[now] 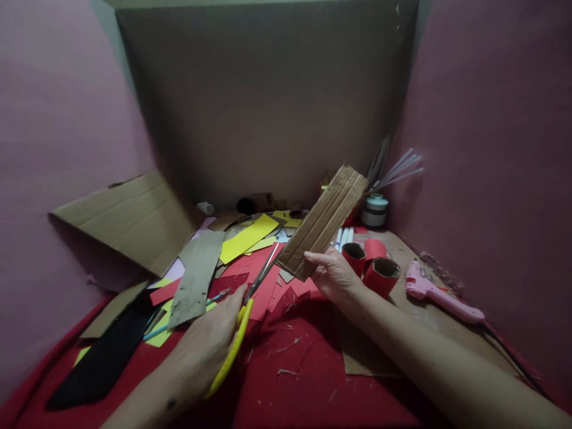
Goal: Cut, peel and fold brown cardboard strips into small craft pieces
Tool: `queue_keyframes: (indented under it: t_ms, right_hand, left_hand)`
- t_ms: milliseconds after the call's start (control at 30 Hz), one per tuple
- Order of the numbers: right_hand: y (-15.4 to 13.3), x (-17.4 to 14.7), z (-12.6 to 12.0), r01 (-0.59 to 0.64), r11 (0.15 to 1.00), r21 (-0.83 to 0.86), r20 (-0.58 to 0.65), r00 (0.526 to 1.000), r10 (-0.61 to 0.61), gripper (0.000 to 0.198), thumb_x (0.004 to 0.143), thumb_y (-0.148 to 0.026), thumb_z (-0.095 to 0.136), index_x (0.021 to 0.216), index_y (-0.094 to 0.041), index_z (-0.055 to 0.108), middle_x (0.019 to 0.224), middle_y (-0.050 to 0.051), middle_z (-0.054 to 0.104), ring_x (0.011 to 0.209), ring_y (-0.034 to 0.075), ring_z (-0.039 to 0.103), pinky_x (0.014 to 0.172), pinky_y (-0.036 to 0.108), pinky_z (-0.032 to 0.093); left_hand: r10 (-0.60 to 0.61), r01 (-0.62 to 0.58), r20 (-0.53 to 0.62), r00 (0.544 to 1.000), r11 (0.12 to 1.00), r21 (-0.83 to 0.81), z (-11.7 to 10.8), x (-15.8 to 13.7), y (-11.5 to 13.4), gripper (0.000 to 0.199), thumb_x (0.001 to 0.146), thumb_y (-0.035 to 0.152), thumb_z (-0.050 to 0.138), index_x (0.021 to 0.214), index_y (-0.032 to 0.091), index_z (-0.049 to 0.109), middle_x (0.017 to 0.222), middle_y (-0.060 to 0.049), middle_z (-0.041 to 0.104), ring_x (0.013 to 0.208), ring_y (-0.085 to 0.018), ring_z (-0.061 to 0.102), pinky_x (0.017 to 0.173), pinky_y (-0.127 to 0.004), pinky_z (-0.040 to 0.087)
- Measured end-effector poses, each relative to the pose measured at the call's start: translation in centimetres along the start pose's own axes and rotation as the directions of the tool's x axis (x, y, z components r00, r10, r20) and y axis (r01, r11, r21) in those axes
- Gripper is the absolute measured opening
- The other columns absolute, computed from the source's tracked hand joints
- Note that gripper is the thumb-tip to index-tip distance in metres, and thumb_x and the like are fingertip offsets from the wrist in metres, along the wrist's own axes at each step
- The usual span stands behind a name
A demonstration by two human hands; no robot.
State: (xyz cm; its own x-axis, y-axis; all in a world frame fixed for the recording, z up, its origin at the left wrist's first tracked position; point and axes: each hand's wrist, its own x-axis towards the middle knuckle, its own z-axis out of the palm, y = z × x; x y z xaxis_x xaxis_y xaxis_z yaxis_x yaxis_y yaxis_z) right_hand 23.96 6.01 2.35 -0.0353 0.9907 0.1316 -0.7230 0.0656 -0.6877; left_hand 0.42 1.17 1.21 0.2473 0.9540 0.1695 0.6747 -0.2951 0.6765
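Observation:
In my right hand (337,277) is a long strip of corrugated cardboard (324,220), pinched near its lower end and tilted up to the right. My left hand (210,339) grips a pair of scissors (243,325) by the yellow handles, the metal blades pointing up and away. The blade tips lie close to the strip's lower left edge; whether they touch it I cannot tell. Beneath the blades lie sheets of red paper (232,268). Two red-covered cardboard tubes (382,277) stand just beyond my right hand, with another red piece beside them.
On the right a pink glue gun (440,295) with a cord rests on cardboard. A white jar (374,211) stands behind. Left are a grey cardboard strip (196,277), a black piece (105,351), yellow paper (250,238) and a leaning cardboard sheet (129,220). Small scraps litter the red cloth (286,381).

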Motion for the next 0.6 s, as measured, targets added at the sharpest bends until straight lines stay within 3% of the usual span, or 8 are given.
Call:
queue_keyframes:
  t_ms: [167, 367, 600]
  right_hand:
    - [0.1, -0.3, 0.2, -0.041, 0.999, 0.001, -0.009, 0.999, 0.041, 0.033, 0.057, -0.009, 0.074, 0.088, -0.019, 0.066, 0.073, 0.002, 0.073, 0.084, 0.024, 0.069, 0.075, 0.038, 0.055]
    - [0.6, -0.3, -0.1, -0.048, 0.999, -0.004, -0.007, 0.999, 0.048, 0.035, 0.057, -0.010, 0.076, 0.089, -0.018, 0.067, 0.074, 0.003, 0.073, 0.085, 0.025, 0.069, 0.075, 0.038, 0.056]
    - [0.7, -0.2, -0.2, -0.058, 0.998, -0.020, -0.048, 0.997, 0.057, 0.034, 0.054, -0.010, 0.077, 0.084, -0.018, 0.066, 0.073, 0.004, 0.072, 0.082, 0.025, 0.069, 0.074, 0.038, 0.056]
  left_hand:
    - [0.039, -0.071, 0.123, 0.992, 0.962, 0.264, 1.1, 0.3, -0.5, 0.056, 0.086, 0.032, 0.038, 0.141, 0.021, 0.037, 0.128, -0.015, 0.059, 0.117, -0.031, 0.055, 0.097, -0.043, 0.041]
    - [0.039, -0.088, 0.161, 0.986, 0.946, 0.312, 1.0, 0.4, 0.9, 0.054, 0.087, 0.034, 0.034, 0.140, 0.021, 0.035, 0.130, -0.017, 0.056, 0.117, -0.031, 0.055, 0.093, -0.041, 0.042]
    - [0.024, -0.083, 0.171, 0.985, 0.934, 0.347, 1.1, 0.5, 1.3, 0.055, 0.084, 0.035, 0.032, 0.136, 0.016, 0.039, 0.116, -0.018, 0.062, 0.108, -0.032, 0.058, 0.089, -0.041, 0.043]
